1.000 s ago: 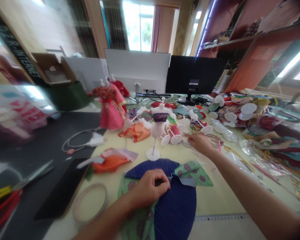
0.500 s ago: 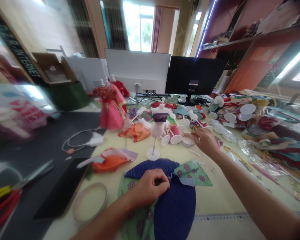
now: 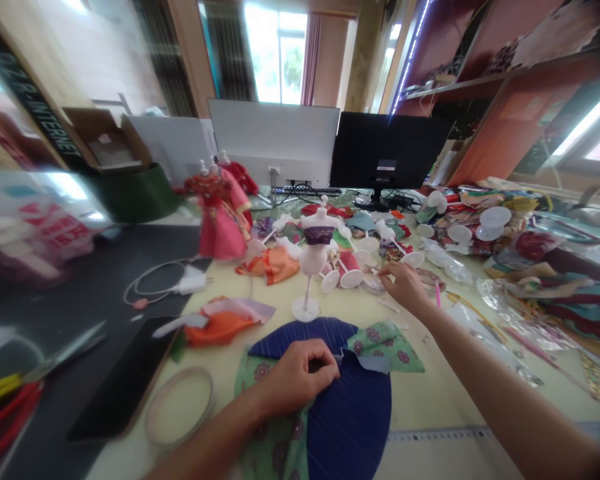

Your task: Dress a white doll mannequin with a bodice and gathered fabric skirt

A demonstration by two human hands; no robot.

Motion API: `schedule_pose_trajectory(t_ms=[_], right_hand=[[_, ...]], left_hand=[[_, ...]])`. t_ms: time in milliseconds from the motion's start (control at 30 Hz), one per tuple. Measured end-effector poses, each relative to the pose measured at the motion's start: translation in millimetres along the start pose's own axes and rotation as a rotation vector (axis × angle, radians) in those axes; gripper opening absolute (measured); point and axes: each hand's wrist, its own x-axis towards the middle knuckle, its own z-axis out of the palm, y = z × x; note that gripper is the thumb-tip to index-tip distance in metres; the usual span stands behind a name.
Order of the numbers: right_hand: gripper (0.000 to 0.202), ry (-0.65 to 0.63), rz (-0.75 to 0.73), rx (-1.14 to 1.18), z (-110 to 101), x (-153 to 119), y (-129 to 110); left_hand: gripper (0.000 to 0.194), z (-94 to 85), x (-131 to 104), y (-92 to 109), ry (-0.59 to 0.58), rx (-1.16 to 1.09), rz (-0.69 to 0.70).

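My left hand (image 3: 305, 373) rests on a dark blue striped fabric piece (image 3: 353, 420), finger and thumb pinched at its inner edge. Joined to or under that piece is green floral fabric (image 3: 387, 347); which of the two I cannot tell. My right hand (image 3: 404, 285) reaches over the table, fingertips drawn together at the rim of a small round dish (image 3: 373, 285). Anything between those fingertips is too small to make out. Just beyond the fabric stands a white mini dress form (image 3: 314, 260) with a purple patterned band (image 3: 319, 235) round its bust.
Left lie an orange garment (image 3: 225, 325), a phone (image 3: 123, 383), a tape roll (image 3: 180, 405) and scissors (image 3: 35, 380). Dressed mini forms (image 3: 223, 220) stand behind. Toppled white stands (image 3: 351, 275) and fabric scraps fill the back. A ruler (image 3: 440, 433) lies at the front right.
My right hand has shifted slightly left and down at the small dish, uncovering a pink stick beside it. My left hand keeps its pinch on the fabric.
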Motion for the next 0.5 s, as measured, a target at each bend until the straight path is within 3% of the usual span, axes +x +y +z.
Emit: schedule_pose_trajectory(t_ms=[500], right_hand=[[0.026, -0.011, 0.106, 0.112, 1.3, -5.0, -1.8]], left_hand=[[0.014, -0.1, 0.9, 1.9, -0.005, -0.017, -0.019]])
